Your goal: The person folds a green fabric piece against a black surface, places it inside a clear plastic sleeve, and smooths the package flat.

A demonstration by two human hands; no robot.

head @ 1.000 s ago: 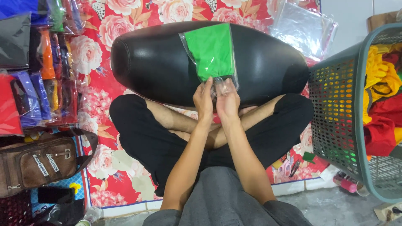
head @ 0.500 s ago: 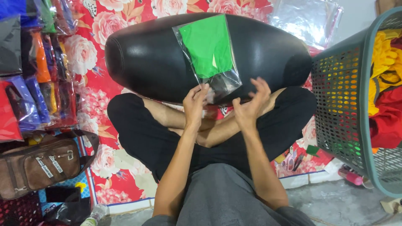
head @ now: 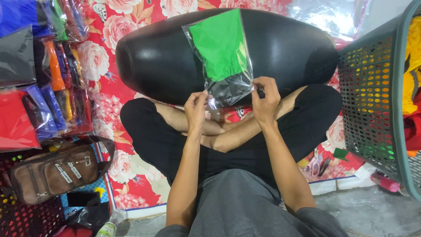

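Both hands pinch the near, open end of a clear plastic bag (head: 221, 57) that holds a folded green garment (head: 219, 44). Fingers of the left hand (head: 196, 109) close on the bag's near left corner, and those of the right hand (head: 264, 98) close on its near right corner, so each grip is narrow and holds thin plastic. Between the two grips the empty end of the bag lies flat and shiny. Just beyond the fingers the bag rests on a black rounded cushion (head: 289, 48), with the green cloth filling its far part. Directly beneath the hands are the person's crossed legs in black trousers. Well to the left of the grip lie stacks of bagged clothes (head: 39, 74) and a brown pouch bag (head: 55, 173). To the right stands a grey-green perforated laundry basket (head: 372, 101) with yellow and red cloth inside.
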